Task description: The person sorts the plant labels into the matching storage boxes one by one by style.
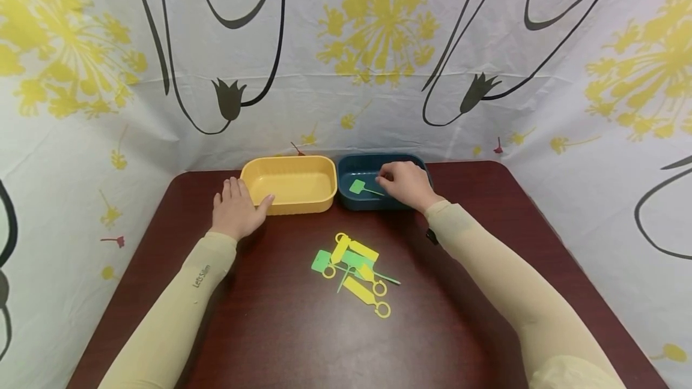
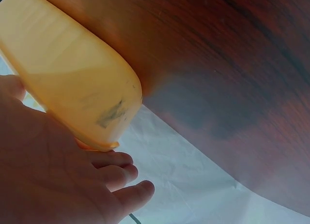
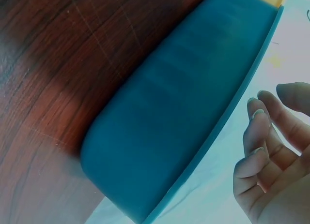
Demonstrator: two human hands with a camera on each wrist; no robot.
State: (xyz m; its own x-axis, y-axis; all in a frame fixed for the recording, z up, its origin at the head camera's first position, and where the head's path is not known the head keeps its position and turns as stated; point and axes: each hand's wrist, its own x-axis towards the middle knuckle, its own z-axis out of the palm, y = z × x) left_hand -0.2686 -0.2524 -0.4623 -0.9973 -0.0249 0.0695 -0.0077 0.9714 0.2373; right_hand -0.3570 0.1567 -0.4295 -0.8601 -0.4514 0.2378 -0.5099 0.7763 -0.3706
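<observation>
My left hand (image 1: 236, 209) rests at the left end of the yellow basket (image 1: 292, 210), fingers extended and thumb over its near rim. Over the right part of the dark blue basket (image 1: 359, 203) is my right hand (image 1: 408, 183), its fingers loosely bent. In the right wrist view a gap shows between thumb and fingertips, with nothing held there. A green tag (image 1: 357, 186) with a thin stem lies inside the blue basket, the stem pointing toward my right hand. Yellow tags (image 1: 359, 290) with ring ends and green tags (image 1: 321, 260) lie overlapping on the table.
Both baskets stand side by side near the far edge of the dark red-brown table (image 1: 303, 347). A white cloth (image 1: 281, 95) with yellow and grey plant prints hangs behind and at both sides. Beyond the table's corner, the left wrist view shows more cloth (image 2: 184, 171).
</observation>
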